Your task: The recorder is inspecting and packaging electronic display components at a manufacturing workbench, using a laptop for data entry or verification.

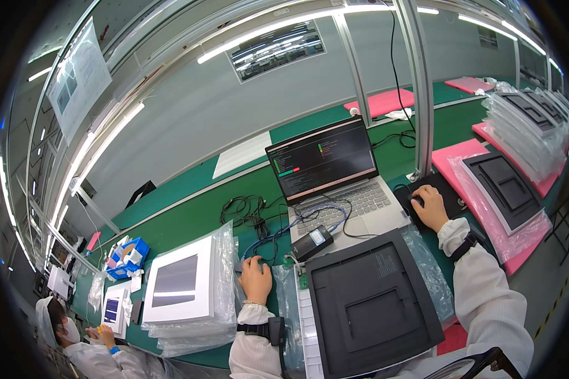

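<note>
My right hand (431, 210) rests over a dark computer mouse (417, 199) on a black mouse pad (447, 192). My left hand (256, 282) lies on the green bench with its fingers curled, beside a blue cable (273, 236); what is under the fingers is hidden. Between my arms lies a large black panel (373, 303) with a raised rectangular frame, on a white part with a green circuit board (303, 278) at its edge. Beyond it an open laptop (325, 164) shows a dark screen of text. A small black box (311, 243) with a white label sits on the laptop's front corner.
Left of my left hand, bagged white-framed panels (177, 281) are stacked. A blue bin (128, 258) stands farther left, near a co-worker (82, 341). On the right, another black panel (506, 183) lies on pink foam (458, 158). A metal post (417, 95) rises behind the laptop.
</note>
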A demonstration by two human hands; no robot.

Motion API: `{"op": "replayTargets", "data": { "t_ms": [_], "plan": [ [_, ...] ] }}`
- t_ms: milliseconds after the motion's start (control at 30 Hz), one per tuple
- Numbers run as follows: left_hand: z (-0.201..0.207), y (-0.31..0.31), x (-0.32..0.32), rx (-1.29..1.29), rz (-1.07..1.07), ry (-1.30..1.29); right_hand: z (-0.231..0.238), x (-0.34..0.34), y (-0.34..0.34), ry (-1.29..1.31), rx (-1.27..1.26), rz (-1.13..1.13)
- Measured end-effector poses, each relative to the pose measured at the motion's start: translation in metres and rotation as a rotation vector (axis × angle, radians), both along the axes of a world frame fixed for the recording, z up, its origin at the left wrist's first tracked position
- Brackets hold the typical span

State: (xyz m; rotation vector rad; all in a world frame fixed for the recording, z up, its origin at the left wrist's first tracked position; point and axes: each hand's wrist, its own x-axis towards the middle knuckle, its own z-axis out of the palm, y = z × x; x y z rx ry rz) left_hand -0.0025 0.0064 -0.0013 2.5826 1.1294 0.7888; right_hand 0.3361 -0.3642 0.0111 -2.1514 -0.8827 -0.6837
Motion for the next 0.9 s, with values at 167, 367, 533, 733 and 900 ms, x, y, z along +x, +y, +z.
{"op": "replayTargets", "data": {
  "t_ms": [167,367,533,733,900],
  "plan": [
    [-0.0053,0.0027,-0.001,0.066,-0.002,-0.026,0.0009,-0.0012,0.0014,0.003,0.001,0.001],
    [-0.0035,0.0041,-0.0003,0.001,0.009,-0.005,-0.0003,0.0006,0.0005,0.004,0.001,-0.001],
    [-0.0056,0.0041,-0.0002,0.021,0.009,0.001,0.0008,-0.0012,0.0009,0.006,-0.006,-0.004],
    [-0.0051,0.0024,-0.0003,0.036,0.011,0.003,0.0011,-0.001,0.0007,0.008,-0.004,-0.003],
    [-0.0046,0.0021,-0.0009,0.04,0.005,0.008,0.0006,-0.0008,0.0008,0.004,-0.001,0.001]
  ]
}}
